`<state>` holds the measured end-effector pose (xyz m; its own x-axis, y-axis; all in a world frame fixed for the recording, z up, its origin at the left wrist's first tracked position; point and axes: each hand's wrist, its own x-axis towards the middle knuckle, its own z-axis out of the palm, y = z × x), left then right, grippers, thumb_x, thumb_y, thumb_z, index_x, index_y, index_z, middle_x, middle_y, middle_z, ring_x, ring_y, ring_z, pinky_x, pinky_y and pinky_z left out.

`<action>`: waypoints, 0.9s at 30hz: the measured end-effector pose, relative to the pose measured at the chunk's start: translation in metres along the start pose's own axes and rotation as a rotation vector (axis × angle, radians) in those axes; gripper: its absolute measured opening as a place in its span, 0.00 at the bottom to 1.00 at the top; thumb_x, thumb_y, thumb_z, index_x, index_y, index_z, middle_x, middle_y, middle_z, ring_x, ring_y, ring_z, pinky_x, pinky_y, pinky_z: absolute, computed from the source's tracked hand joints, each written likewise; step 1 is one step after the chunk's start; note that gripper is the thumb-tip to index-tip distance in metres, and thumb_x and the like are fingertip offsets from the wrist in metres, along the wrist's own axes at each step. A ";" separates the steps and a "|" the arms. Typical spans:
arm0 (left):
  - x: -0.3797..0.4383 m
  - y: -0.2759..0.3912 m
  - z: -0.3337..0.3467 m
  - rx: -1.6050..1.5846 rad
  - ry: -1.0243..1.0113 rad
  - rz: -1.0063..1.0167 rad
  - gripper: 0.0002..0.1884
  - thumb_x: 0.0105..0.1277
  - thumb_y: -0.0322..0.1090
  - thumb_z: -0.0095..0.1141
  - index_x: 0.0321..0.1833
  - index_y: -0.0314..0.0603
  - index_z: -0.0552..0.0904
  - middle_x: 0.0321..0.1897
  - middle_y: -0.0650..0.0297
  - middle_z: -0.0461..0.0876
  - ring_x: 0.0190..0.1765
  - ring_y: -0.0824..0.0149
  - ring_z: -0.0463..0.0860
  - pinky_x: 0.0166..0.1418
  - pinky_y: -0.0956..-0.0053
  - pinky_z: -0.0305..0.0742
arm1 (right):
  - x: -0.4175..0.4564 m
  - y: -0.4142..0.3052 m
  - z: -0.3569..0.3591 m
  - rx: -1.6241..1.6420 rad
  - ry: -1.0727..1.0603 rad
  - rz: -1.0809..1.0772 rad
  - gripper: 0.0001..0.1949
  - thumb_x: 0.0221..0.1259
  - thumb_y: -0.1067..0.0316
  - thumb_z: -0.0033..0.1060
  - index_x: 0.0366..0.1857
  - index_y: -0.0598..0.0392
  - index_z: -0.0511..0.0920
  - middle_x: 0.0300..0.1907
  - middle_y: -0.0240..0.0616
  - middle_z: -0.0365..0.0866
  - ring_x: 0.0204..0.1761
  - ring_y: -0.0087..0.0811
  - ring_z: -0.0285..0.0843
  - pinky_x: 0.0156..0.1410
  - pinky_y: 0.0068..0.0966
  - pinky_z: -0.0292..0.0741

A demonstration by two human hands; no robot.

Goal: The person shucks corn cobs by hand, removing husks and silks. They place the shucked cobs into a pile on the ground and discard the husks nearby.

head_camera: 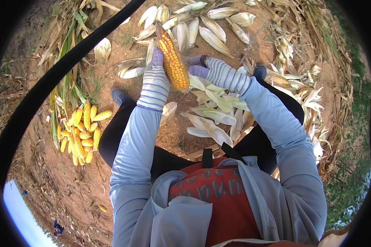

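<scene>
A husked ear of yellow corn (173,61) stands tilted in front of me, its dark reddish tip pointing away. My left hand (156,77), in a striped knit glove with purple fingertips, grips it along its left side. My right hand (221,72), gloved the same way, is just right of the ear with thumb and fingers pointing at it. Motion blurs those fingers, and a small dark thing shows at them; I cannot tell whether they hold it or touch the ear. Loose pale husks (216,115) lie on the soil below my right hand.
Several husked ears form a pile (80,134) at the left. Unhusked ears (215,38) lie on the soil beyond my hands. Dry corn stalks (66,55) border the left, and more husks (312,105) the right. A dark strap (58,61) crosses the upper left. A distant person (58,228) appears lower left.
</scene>
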<state>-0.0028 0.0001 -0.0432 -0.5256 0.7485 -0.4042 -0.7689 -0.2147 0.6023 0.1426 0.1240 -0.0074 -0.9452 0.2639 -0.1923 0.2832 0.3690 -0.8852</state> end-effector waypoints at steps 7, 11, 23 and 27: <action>-0.025 -0.025 0.018 0.519 -0.035 0.005 0.19 0.62 0.40 0.55 0.50 0.33 0.75 0.41 0.61 0.79 0.42 0.71 0.76 0.47 0.78 0.71 | -0.002 -0.032 -0.007 0.273 -0.035 0.293 0.35 0.56 0.36 0.44 0.49 0.64 0.71 0.39 0.51 0.78 0.43 0.40 0.77 0.51 0.29 0.71; -0.026 -0.027 0.024 0.567 -0.007 -0.058 0.18 0.60 0.39 0.58 0.48 0.33 0.76 0.37 0.62 0.79 0.38 0.72 0.76 0.44 0.80 0.72 | 0.006 -0.002 0.000 0.227 0.041 0.388 0.35 0.55 0.37 0.47 0.48 0.67 0.70 0.39 0.51 0.77 0.42 0.38 0.76 0.50 0.29 0.71; -0.036 -0.017 0.039 0.831 -0.040 -0.015 0.24 0.54 0.37 0.63 0.49 0.28 0.73 0.40 0.56 0.79 0.40 0.69 0.77 0.45 0.77 0.73 | 0.011 0.013 0.014 1.080 0.101 0.474 0.21 0.57 0.56 0.56 0.45 0.63 0.72 0.42 0.43 0.76 0.44 0.33 0.74 0.53 0.31 0.70; -0.036 -0.017 0.035 0.805 0.007 0.002 0.17 0.57 0.38 0.61 0.44 0.31 0.78 0.35 0.62 0.80 0.36 0.74 0.76 0.42 0.81 0.72 | 0.008 0.007 0.013 1.197 0.154 0.433 0.18 0.57 0.60 0.56 0.45 0.63 0.71 0.42 0.43 0.75 0.43 0.34 0.74 0.51 0.31 0.71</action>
<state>0.0413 -0.0013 -0.0149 -0.5310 0.7442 -0.4052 -0.2713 0.3037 0.9133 0.1352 0.1168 -0.0211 -0.7619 0.2901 -0.5791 0.1633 -0.7791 -0.6052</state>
